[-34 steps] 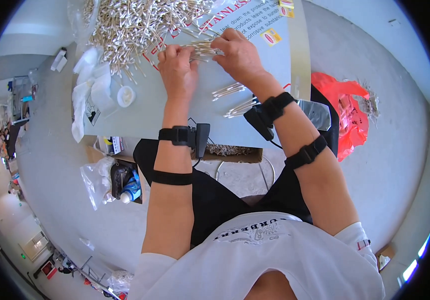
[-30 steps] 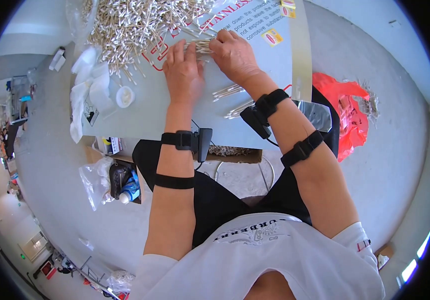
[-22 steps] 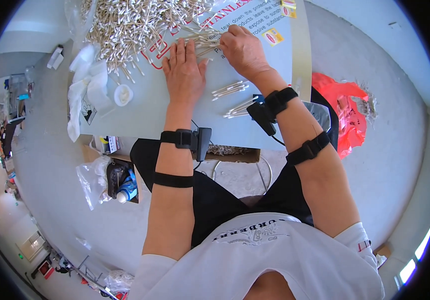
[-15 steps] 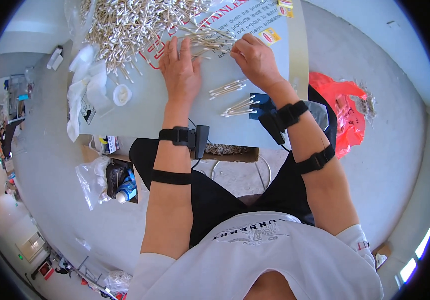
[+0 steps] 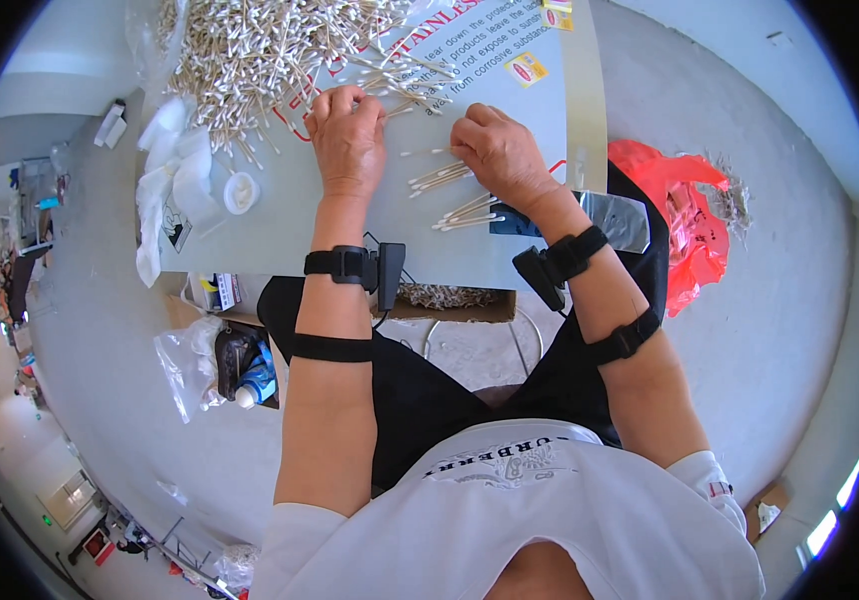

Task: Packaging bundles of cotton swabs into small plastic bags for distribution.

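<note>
A large heap of white-tipped cotton swabs [image 5: 240,65] covers the far left of the table, with looser swabs spilling rightward. My left hand [image 5: 347,145] is at the heap's near edge, its fingers curled down; the fingertips and anything in them are hidden. To its right, my right hand [image 5: 503,155] is closed in a pinch, and a single cotton swab [image 5: 425,152] sticks out leftward from its fingertips. Just below that hand lie two small groups of swabs, an upper group [image 5: 440,177] and a lower group [image 5: 470,213]. The lower one rests partly on a dark blue packet [image 5: 516,222].
White cotton strips [image 5: 195,180] and a small round white tub [image 5: 241,192] stand at the left of the table. Yellow labels [image 5: 526,69] lie at the far right. A red plastic bag [image 5: 675,220] is beyond the right edge. An open carton [image 5: 455,303] sits under the near edge.
My right hand has drawn back from the loose swabs toward the small groups, with a cotton swab in its fingers. My left hand's fingers have gone from stretched out to curled.
</note>
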A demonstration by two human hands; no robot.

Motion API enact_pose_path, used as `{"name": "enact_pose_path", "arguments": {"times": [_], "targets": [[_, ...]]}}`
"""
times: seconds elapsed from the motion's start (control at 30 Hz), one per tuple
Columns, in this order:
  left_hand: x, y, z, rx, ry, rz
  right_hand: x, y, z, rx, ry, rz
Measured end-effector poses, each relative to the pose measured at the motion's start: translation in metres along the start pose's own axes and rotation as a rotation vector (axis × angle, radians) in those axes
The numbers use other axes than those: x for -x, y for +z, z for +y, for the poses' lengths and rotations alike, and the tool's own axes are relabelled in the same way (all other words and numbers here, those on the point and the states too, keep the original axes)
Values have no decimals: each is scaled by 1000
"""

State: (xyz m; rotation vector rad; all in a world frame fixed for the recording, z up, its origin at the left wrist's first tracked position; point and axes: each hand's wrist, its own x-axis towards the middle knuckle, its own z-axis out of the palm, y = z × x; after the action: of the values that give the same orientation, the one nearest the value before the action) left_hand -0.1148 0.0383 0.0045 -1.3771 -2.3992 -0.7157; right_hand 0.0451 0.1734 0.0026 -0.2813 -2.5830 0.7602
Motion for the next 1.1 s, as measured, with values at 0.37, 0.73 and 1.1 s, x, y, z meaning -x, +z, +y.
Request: {"name": "enact_pose_path", "arguments": {"times": [0.37, 0.73, 1.1], "targets": [[16, -7, 25, 152, 0, -178, -24, 7, 0, -130, 243, 142], [33, 15, 19, -167, -157, -290, -65, 23, -4, 229, 269, -66], [28, 15, 18, -173, -166, -324, -61, 20, 7, 118, 356, 21]]}}
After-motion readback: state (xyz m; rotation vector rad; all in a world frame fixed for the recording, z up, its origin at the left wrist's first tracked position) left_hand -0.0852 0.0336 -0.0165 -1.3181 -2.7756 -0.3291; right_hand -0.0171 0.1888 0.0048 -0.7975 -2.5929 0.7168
